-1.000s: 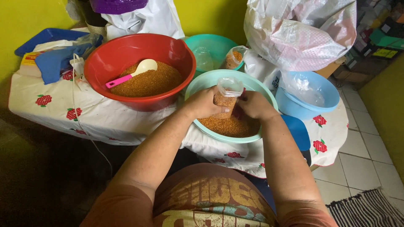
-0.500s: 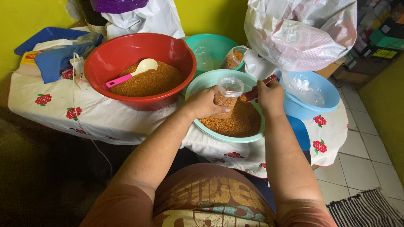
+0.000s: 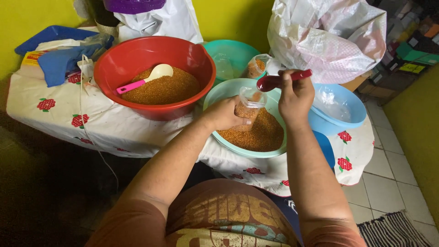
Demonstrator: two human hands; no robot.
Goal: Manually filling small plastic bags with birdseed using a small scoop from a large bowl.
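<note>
Seen from above, a person stands at a table [image 3: 114,126] covered with a white cloth printed with red flowers. The left hand [image 3: 224,114] has its fingers wrapped around a small clear plastic bag [image 3: 247,106], partly filled with orange-brown grain and held upright over a pale green bowl [image 3: 219,93] that holds more of the same grain. The right hand [image 3: 295,98] is raised just beside the bag's open mouth, its fingers closed on the handle of a dark red spoon [image 3: 274,81], whose bowl sits just above the bag. To the left stands a big red basin [image 3: 137,55] of grain with a pink-handled scoop [image 3: 146,78] lying in it. A teal bowl [image 3: 238,50] sits behind, a blue bowl [image 3: 352,114] on the right, and a large white plastic sack [image 3: 329,36] beyond it.
</note>
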